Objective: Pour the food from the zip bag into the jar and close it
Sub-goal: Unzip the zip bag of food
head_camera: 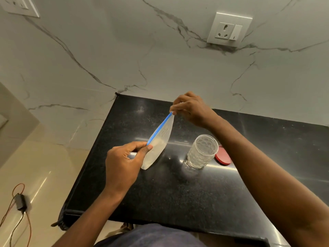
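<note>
both hands (122,163) pinching zip bag (158,145) corners

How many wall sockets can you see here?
2. One socket on the marble wall, upper right above the counter; another socket cut off at the top left corner. More may lie outside view.

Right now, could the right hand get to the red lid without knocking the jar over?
Probably yes. The right hand grips the zip bag, but the red lid lies beside the jar, under that forearm.
</note>
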